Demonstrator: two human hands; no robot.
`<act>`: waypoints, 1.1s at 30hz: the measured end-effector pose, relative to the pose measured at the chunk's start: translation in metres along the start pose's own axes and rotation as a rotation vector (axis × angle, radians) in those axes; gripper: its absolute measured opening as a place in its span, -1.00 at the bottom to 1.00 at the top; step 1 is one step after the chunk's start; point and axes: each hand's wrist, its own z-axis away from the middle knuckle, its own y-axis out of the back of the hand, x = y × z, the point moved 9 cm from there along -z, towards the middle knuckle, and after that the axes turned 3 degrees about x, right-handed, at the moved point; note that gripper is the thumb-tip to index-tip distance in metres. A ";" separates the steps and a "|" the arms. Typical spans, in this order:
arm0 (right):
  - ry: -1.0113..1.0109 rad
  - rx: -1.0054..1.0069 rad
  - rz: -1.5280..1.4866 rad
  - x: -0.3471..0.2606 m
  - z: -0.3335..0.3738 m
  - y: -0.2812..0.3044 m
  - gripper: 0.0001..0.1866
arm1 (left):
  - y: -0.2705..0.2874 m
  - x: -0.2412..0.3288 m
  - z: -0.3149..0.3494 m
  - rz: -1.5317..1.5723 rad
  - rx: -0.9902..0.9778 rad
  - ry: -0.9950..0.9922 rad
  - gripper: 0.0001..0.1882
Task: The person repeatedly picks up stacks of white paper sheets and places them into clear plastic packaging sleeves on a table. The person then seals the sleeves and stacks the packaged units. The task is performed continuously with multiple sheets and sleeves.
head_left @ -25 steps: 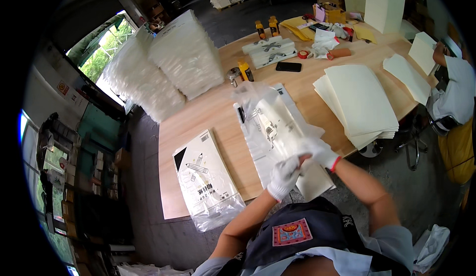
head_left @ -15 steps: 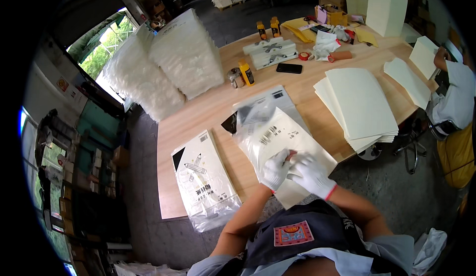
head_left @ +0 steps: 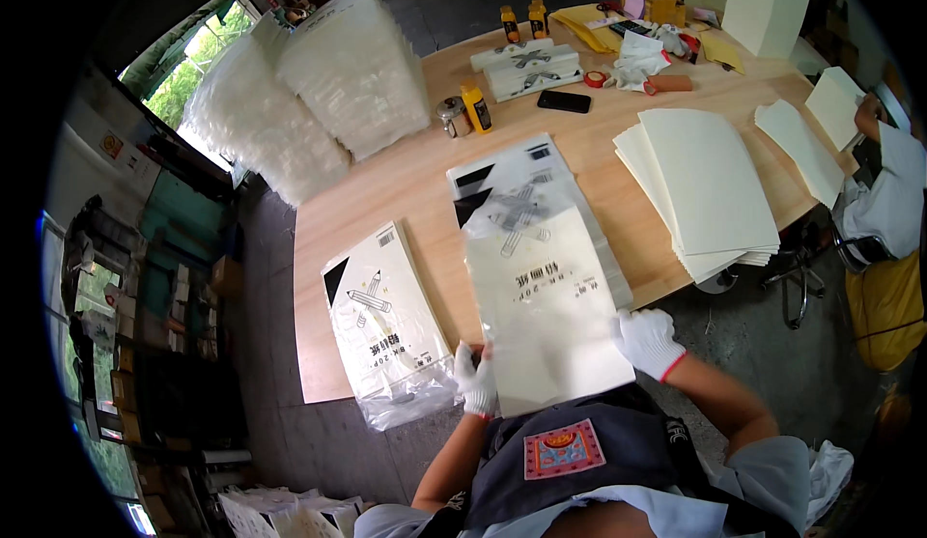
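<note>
Left hand [head_left: 475,380], white glove, grips the lower left edge of the cream paper pack [head_left: 546,311] in its clear plastic sleeve; right hand [head_left: 648,341], also gloved, closed on the pack's lower right edge. Pack is held over the near edge of the wooden surface [head_left: 406,181], lower end against the person's dark apron [head_left: 579,441], top end overlapping another bagged pack [head_left: 512,176] lying mid-surface. A third bagged pack [head_left: 386,321] lies near the near-left corner, just beside the left hand. Stack of plain cream sheets [head_left: 710,185] sits toward the right edge. Piles of clear bags [head_left: 309,94] at the far-left corner.
</note>
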 end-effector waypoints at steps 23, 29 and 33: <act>0.156 -0.762 -0.123 0.029 0.118 -0.058 -0.71 | 0.032 -0.089 0.108 -0.064 -0.588 0.358 -0.75; -0.537 -0.349 -1.416 0.047 0.061 -0.139 -0.73 | -0.017 -0.148 0.066 0.314 -0.194 0.463 -0.63; -0.442 -0.463 -1.677 -0.020 0.056 -0.158 -0.67 | 0.030 -0.024 0.035 0.207 -0.094 0.140 -0.73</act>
